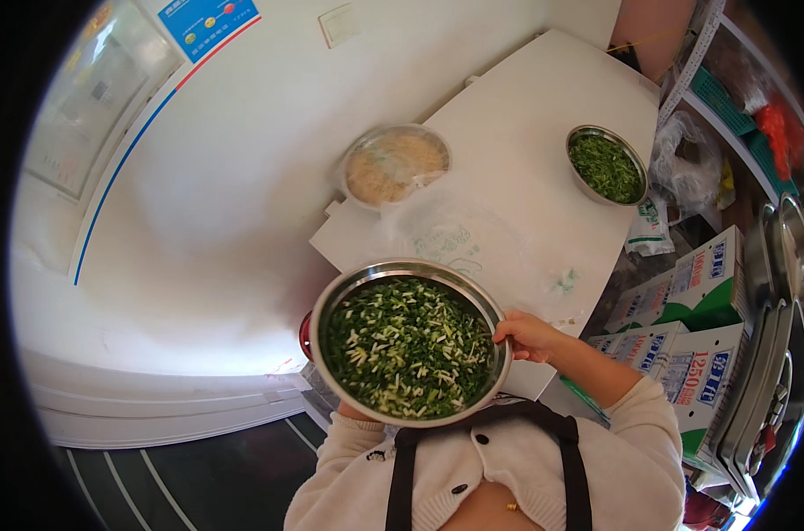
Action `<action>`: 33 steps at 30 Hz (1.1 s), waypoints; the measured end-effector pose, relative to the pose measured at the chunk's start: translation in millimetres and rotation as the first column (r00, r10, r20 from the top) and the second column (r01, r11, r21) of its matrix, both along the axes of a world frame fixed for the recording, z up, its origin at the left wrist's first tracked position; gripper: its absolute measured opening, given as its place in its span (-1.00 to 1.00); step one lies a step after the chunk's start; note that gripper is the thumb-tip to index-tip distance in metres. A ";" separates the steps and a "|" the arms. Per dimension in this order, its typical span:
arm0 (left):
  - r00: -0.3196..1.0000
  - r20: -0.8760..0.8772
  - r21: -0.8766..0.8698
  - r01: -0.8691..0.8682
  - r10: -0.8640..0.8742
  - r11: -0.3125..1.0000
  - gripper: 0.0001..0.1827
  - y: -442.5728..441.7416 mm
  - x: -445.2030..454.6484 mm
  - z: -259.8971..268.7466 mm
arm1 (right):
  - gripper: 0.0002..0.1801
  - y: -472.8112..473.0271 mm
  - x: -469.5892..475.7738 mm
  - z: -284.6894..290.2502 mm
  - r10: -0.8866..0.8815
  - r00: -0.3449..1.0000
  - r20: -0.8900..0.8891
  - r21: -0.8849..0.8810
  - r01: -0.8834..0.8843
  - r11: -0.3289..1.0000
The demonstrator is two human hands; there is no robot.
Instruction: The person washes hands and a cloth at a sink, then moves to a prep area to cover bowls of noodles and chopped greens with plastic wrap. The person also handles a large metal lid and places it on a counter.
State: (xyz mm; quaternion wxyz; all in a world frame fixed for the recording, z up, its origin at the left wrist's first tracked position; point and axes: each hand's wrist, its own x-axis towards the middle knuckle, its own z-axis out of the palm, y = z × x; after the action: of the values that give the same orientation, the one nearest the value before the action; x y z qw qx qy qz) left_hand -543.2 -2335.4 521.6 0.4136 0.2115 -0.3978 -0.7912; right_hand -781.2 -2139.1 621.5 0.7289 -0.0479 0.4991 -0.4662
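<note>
A large stainless steel bowl point(323, 292) of chopped greens with pale stem pieces point(408, 348) is held close before my chest. My right hand point(525, 336) grips its rim on the right side, thumb over the edge. At the lower left my left forearm reaches under the bowl, which hides the left hand, so its grip cannot be seen. Beyond the bowl, a thin clear plastic bag point(468, 232) with green print lies on the white table point(508, 133). A second steel bowl point(397, 166), covered with clear film over pale shredded food, stands at the table's left edge.
A smaller steel bowl of chopped greens point(606, 166) stands at the table's right side. Printed cardboard boxes point(701, 372), upright metal trays point(767, 391) and a shelf with green baskets point(721, 99) are to the right. A white wall point(196, 199) bounds the left.
</note>
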 end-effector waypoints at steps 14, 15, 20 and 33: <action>0.473 0.782 -0.502 0.091 0.406 0.860 -0.74 77.7 48.2 -22.8 | -0.78 -53.4 82.6 -101.0 -0.593 0.766 -0.248 0.011 0.614 0.789; 0.511 0.780 -0.550 0.284 0.361 0.786 -0.74 94.2 52.6 -20.5 | -0.78 -57.2 93.8 -104.7 -0.683 0.712 -0.162 -0.043 0.686 0.726; 0.612 0.611 -0.772 0.317 0.503 0.552 -0.79 118.6 58.6 0.0 | -0.72 -56.3 102.3 -97.7 -0.290 0.953 0.085 -0.090 0.297 0.951; 0.852 0.437 -0.896 0.385 0.288 0.222 -0.85 100.3 35.5 95.6 | -0.68 -7.3 10.3 0.6 -0.139 -0.138 -0.981 -0.085 -0.340 0.937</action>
State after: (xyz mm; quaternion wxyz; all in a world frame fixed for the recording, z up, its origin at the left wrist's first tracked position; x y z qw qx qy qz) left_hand -507.7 -2235.0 617.1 0.3017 0.0978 -0.9032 -0.2892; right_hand -770.9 -2146.4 622.2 0.1189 -0.5360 0.7864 -0.2829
